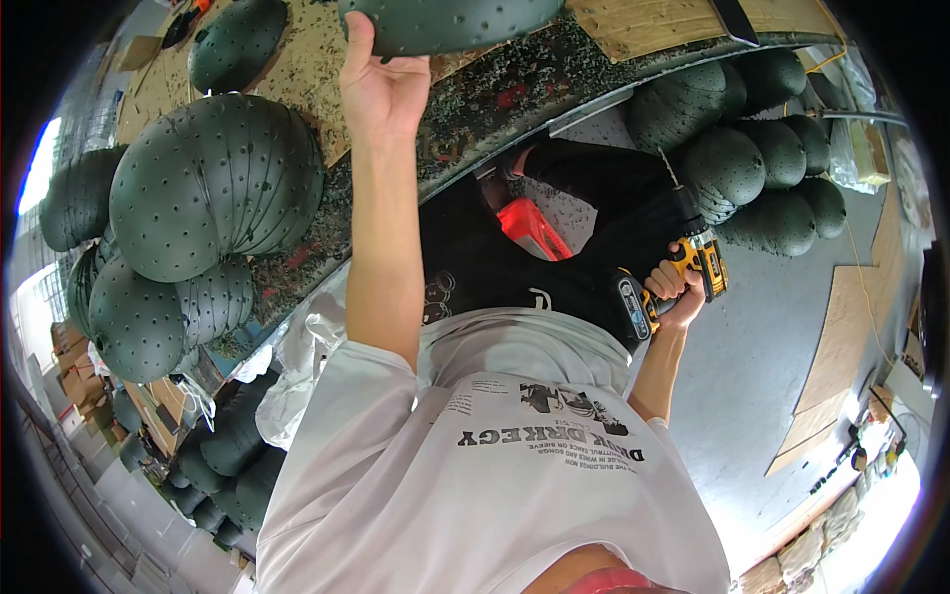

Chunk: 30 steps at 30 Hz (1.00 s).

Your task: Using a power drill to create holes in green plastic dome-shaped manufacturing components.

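Note:
At the top of the view, my left hand [384, 94] is closed on the near edge of a dark green dome-shaped shell [445, 25] dotted with small holes. The thumb shows at its left side, while the other fingers are hidden beneath or behind it. My right hand [675, 294] wraps round the handle of a yellow and black cordless drill [705, 259], out to the right of my body. A long bit [668, 166] points up and away from the drill, apart from the shell.
A worktable [475, 129] strewn with dark shavings carries nested stacks of similar shells [213, 188] on the left. One shell [237, 45] lies on cardboard farther back. More stacks [727, 168] stand at the right. A red object [534, 230] sits near my legs.

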Each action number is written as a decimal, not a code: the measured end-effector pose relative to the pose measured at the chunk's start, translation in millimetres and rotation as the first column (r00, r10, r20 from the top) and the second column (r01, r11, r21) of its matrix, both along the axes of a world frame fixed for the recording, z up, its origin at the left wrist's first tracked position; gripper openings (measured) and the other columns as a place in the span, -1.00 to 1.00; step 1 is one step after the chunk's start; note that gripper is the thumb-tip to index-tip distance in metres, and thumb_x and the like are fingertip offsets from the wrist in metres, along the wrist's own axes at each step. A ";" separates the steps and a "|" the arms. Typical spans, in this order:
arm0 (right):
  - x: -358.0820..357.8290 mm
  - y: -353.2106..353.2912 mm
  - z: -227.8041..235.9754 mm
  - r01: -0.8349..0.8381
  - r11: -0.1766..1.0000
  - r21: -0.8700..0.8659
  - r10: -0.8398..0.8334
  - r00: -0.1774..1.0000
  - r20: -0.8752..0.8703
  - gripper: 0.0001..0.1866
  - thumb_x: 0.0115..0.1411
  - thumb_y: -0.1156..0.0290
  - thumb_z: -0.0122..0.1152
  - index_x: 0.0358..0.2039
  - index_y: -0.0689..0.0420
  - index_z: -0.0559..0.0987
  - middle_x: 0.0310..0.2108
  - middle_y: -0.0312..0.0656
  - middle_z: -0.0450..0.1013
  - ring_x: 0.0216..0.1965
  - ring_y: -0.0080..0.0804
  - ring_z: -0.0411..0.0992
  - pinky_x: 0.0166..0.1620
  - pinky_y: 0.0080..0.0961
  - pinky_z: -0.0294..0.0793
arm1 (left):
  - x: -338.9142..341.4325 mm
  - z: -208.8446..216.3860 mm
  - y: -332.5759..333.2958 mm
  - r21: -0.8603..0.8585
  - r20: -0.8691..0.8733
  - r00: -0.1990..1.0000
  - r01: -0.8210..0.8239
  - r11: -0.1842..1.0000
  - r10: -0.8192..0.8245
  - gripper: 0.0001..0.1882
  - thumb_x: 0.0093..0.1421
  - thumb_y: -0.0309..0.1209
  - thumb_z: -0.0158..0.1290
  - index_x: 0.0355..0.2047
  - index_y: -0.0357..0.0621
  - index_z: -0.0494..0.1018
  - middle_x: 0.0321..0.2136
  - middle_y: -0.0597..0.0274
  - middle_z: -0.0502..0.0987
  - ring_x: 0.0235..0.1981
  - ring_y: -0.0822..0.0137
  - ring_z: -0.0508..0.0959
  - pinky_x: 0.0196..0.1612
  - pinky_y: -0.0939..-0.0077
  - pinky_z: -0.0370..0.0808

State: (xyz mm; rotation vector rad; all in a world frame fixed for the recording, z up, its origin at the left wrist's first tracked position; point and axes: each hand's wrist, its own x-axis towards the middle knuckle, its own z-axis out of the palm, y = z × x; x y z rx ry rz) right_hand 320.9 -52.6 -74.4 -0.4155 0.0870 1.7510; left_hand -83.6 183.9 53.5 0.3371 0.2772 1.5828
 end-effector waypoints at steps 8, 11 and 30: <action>-0.2 2.0 0.7 -0.014 1.000 0.028 0.015 1.000 -0.020 -0.57 0.18 0.45 0.09 0.06 0.26 0.31 -0.67 -0.44 0.12 -0.64 -0.64 0.10 -0.45 -0.59 0.21 | -12.6 -6.1 -28.8 -0.260 -0.139 0.988 0.024 0.965 -0.062 -0.68 0.34 -0.26 0.14 0.00 -0.17 0.49 -0.08 0.25 0.61 -0.02 0.30 0.58 0.07 0.33 0.54; -1.3 1.6 2.3 -0.018 0.999 0.026 0.019 1.000 -0.007 -0.58 0.17 0.44 0.09 0.04 0.27 0.33 -0.67 -0.44 0.12 -0.64 -0.64 0.10 -0.45 -0.60 0.21 | -20.0 -2.6 -29.7 -0.310 -0.243 0.970 -0.055 0.949 -0.023 -0.67 0.35 -0.28 0.12 0.03 -0.20 0.47 -0.05 0.23 0.60 -0.01 0.29 0.59 0.07 0.30 0.54; -81.5 8.2 102.7 -0.225 0.971 0.076 0.083 0.623 0.778 -0.60 0.05 0.59 0.15 -0.05 0.37 0.44 -0.64 -0.30 0.29 -0.64 -0.54 0.23 -0.49 -0.56 0.23 | -23.3 16.8 -27.2 0.050 -0.947 0.234 -0.569 0.821 0.220 -0.55 0.23 -0.40 0.15 0.09 -0.34 0.39 -0.07 0.07 0.51 -0.16 0.25 0.55 0.05 0.36 0.44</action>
